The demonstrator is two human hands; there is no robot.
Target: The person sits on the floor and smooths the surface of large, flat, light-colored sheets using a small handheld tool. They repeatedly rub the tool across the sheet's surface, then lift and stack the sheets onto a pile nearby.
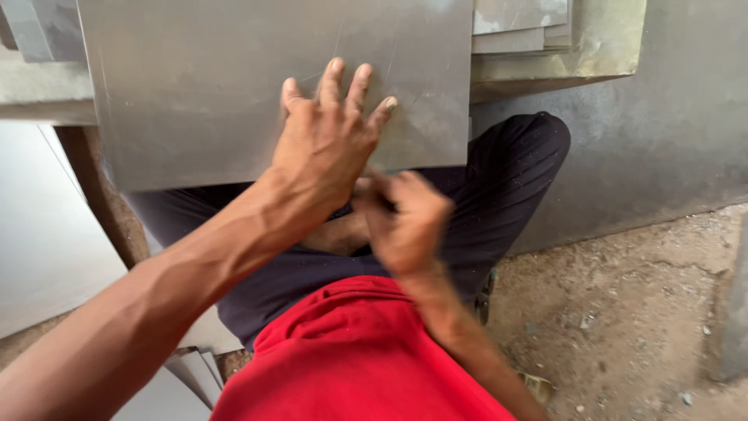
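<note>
Left hand (323,140) spread wide, flat on grey metal sheet (234,86); right hand (405,222) just below sheet edge, blurred, grip indeterminable.

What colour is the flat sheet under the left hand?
Plain grey, with faint scratches; the metal sheet shows best in the head view, left hand spread on it.

Right hand (405,222) motion-blurred, grip unclear

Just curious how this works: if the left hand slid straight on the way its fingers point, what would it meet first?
Only more of the grey metal sheet that the left hand lies flat on. The fingers point up the picture, and the sheet looks bare to the frame's top edge.
</note>
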